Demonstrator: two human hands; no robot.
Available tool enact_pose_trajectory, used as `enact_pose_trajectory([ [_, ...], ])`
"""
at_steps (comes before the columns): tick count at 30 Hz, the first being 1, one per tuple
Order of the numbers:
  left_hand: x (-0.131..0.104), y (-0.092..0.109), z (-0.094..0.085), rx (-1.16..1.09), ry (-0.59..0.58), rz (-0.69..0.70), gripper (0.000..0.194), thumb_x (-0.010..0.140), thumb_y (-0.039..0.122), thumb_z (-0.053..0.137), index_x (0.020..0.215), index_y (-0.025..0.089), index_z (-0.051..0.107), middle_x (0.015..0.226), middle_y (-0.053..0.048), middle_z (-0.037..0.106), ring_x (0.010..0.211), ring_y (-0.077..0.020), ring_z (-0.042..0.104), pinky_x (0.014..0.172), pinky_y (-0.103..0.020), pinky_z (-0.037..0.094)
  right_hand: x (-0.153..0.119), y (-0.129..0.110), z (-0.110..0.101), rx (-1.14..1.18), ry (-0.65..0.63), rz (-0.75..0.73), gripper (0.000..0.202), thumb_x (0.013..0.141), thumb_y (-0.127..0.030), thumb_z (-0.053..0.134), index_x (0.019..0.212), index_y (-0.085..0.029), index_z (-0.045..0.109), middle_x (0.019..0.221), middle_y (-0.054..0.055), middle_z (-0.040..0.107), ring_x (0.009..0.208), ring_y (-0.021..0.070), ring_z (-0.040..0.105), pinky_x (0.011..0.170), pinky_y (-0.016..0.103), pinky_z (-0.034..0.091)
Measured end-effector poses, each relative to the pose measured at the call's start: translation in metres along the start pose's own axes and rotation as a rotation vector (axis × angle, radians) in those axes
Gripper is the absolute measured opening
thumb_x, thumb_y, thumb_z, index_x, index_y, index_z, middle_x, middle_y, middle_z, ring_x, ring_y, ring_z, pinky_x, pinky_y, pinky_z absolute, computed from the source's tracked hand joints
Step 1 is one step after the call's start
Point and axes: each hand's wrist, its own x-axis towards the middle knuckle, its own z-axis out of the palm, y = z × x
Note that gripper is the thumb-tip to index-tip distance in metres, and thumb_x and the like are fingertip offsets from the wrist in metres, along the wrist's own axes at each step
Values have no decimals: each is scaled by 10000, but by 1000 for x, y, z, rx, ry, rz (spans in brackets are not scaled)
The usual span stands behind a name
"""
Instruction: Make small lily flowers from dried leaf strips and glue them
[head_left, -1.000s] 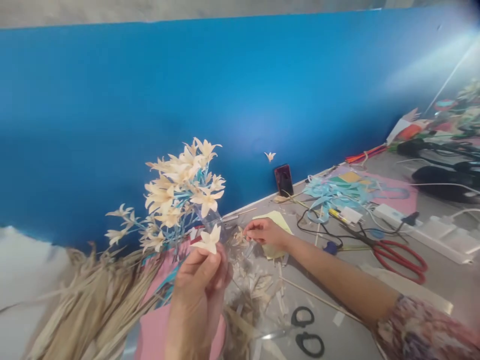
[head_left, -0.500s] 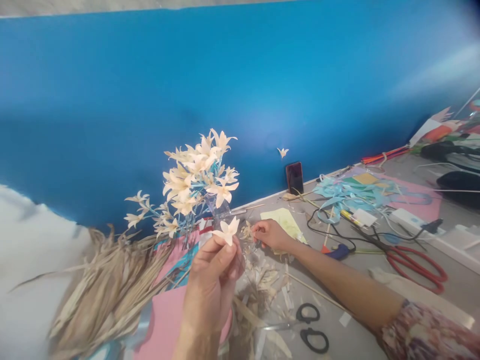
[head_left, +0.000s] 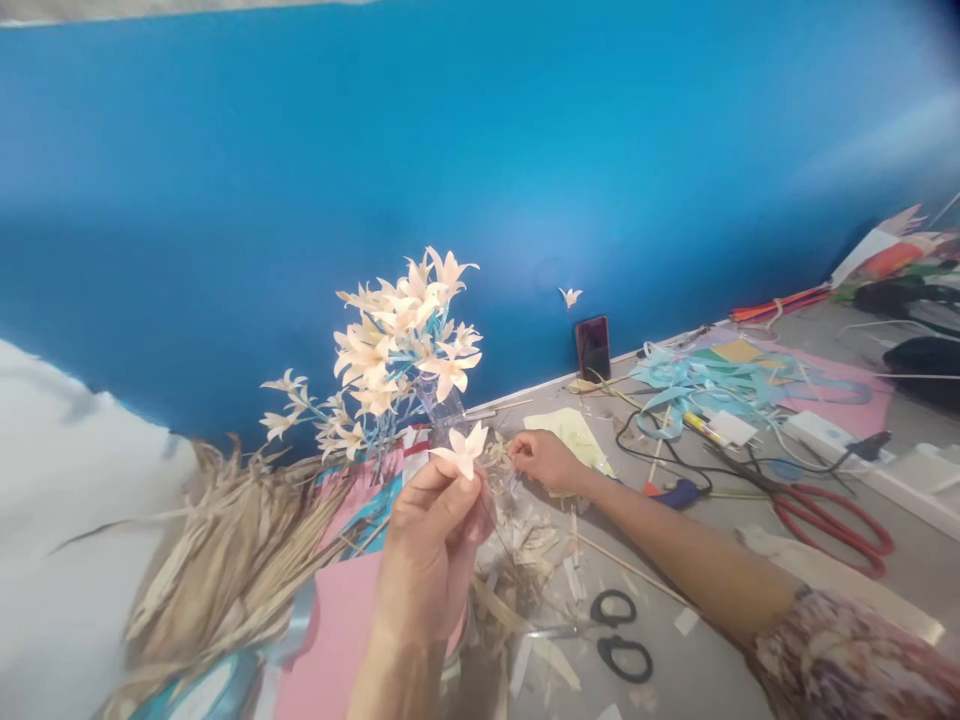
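A small cream artificial flower (head_left: pixel 463 449) with pointed petals, seemingly made of dried husk, is pinched upright between the thumb and fingers of my left hand (head_left: pixel 431 530). To its right, my right hand (head_left: pixel 546 461) is low over the table with its fingers pinched together. Whatever they hold, if anything, is too small to make out. Pale husk scraps (head_left: pixel 536 535) lie below and between the hands. Just behind my left hand stands a bunch of similar cream flowers (head_left: pixel 409 335) on light-blue stems.
Dried husks (head_left: pixel 217 560) are heaped at left beside pink paper (head_left: pixel 330 630) and a blue ribbon roll (head_left: pixel 214 690). Black-handled scissors (head_left: pixel 619 635) lie in front. Rightward are red-handled scissors (head_left: pixel 836 528), blue ribbon (head_left: pixel 675 385), cables and a glue gun (head_left: pixel 679 494). A phone (head_left: pixel 593 348) leans on the blue wall.
The view has shifted slightly, bringing more of the blue ribbon roll into sight at lower left. Both hands keep almost the same pose, the left one still pinching the flower.
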Motion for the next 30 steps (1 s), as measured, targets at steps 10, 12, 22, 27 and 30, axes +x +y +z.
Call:
enact_pose_trajectory([
  [10, 2, -11, -4, 195, 71, 196, 208, 784, 324, 759, 727, 174, 626, 659, 41, 508, 530, -60, 393, 532, -208, 318, -55, -77, -24, 516, -339, -184, 353, 814, -512, 670, 868, -163, 665, 781, 42, 705, 545, 106, 535, 514, 223, 415],
  [12, 0, -11, -2, 272, 83, 286, 220, 790, 331, 751, 708, 173, 622, 653, 40, 494, 537, -65, 387, 523, -207, 315, -68, -89, -22, 696, -391, -213, 403, 718, -500, 788, 894, -161, 660, 802, 50, 706, 653, 135, 600, 600, 245, 460],
  [22, -8, -10, 5, 410, 76, 389, 98, 784, 281, 728, 802, 188, 706, 718, -4, 579, 591, -101, 474, 517, -203, 373, -69, -89, -15, 644, -137, -280, 327, 745, -461, 794, 740, -148, 698, 584, -14, 566, 511, 88, 425, 486, 231, 320],
  [27, -13, -7, 9, 533, 40, 529, 130, 816, 237, 685, 698, 184, 693, 812, -41, 622, 741, -158, 572, 622, -238, 434, -73, -96, -18, 542, -74, -405, 304, 781, -473, 758, 768, -170, 732, 757, 37, 628, 696, 160, 556, 627, 280, 438],
  [30, -15, -6, 9, 620, 28, 578, 57, 824, 212, 680, 780, 204, 716, 827, -38, 635, 759, -162, 577, 659, -250, 439, -73, -98, -20, 484, -48, -430, 305, 797, -481, 745, 762, -179, 729, 754, 35, 619, 713, 167, 558, 638, 280, 443],
])
